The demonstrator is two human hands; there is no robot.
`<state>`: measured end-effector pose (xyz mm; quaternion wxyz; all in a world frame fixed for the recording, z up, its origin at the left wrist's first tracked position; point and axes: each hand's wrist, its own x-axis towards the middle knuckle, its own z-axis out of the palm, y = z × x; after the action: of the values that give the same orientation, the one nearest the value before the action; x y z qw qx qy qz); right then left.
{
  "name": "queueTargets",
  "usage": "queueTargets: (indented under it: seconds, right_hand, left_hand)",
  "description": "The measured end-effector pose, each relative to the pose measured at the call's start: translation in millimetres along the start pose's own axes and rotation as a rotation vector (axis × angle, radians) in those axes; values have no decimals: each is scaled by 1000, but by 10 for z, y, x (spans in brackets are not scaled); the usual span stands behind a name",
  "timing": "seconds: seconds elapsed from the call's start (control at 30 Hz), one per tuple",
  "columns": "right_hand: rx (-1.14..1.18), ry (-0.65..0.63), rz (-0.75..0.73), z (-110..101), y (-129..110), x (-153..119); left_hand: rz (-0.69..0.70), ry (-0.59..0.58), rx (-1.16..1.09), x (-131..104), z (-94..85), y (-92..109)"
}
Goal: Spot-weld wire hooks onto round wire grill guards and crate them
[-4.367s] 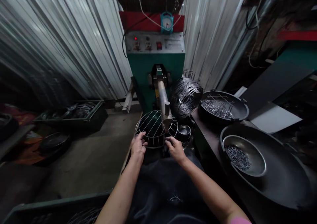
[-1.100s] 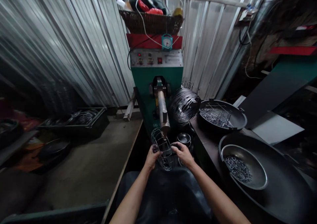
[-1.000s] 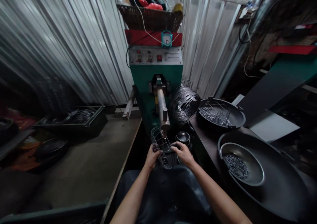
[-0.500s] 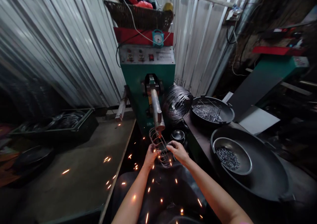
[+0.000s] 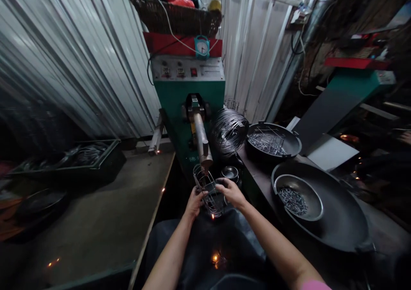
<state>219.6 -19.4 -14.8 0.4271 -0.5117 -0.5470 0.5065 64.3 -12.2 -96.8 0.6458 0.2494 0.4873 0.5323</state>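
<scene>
- Two bare hands are at one silver, round rack of thin metal wire (image 5: pixel 208 201); the left hand (image 5: pixel 194 202) pinches its left side between thumb and fingers, and the right hand (image 5: pixel 230 191) pinches its right side with thumb and fingers close together.
- The rack is tilted up on edge between the hands, right at the tip of one thick, silver cylindrical metal arm (image 5: pixel 201 140); whether rack and tip touch is unclear.
- The arm juts from one green metal machine (image 5: pixel 189 88) with a grey control panel (image 5: pixel 205 72); one teal clock (image 5: pixel 202 48) hangs above the panel.
- One large coil of grey wire (image 5: pixel 229 131) stands just right of the arm.
- Two black, round, wide pans sit on the dark desk (image 5: pixel 257 169): the smaller pan (image 5: pixel 293 146) holds thin metal pieces, the larger pan (image 5: pixel 346 213) one silver metal bowl (image 5: pixel 314 200) of short metal pieces (image 5: pixel 293 201).
- Against 4.4 s ago, the rack has gone from lying flat to standing on edge.
- The many orange sparks of 0.5 s ago have thinned to a few, one on the rack's lower side and a brighter glow (image 5: pixel 215 258) over the lap.
- The panel's small red lamp, lit 1.0 s ago, is dark.
</scene>
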Motion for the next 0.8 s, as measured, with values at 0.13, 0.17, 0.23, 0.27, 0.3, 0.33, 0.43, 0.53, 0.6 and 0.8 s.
queueTargets:
  seconds: [0.13, 0.17, 0.23, 0.27, 0.3, 0.33, 0.43, 0.53, 0.6, 0.8]
  right_hand:
    - [-27, -91, 63, -132, 127, -249]
    - [-36, -92, 65, -137, 130, -264]
    - [-30, -76, 47, -112, 99, -230]
    - [-23, -71, 33, -86, 72, -189]
    - [-19, -70, 19, -58, 40, -139]
    - [-20, -69, 7, -30, 9, -85]
    - [-47, -52, -20, 36, -65, 64]
    - [-78, -41, -41, 60, -90, 166]
    - [-93, -41, -50, 59, -85, 207]
    - [-93, -40, -41, 61, -46, 223]
  left_hand:
    - [-6, 47, 30, -86, 9, -40]
    - [-10, 49, 25, -96, 16, -38]
    - [-27, 43, -4, -96, 34, -22]
    - [-39, 39, -22, -86, 44, -10]
    - [-52, 41, -39, -70, 52, 2]
    - [-62, 46, -54, -49, 58, 13]
    - [-75, 67, -90, 31, 63, 36]
    - [-78, 71, -129, 98, 54, 32]
    - [-84, 75, -146, 123, 45, 18]
    - [-109, 80, -171, 131, 41, -43]
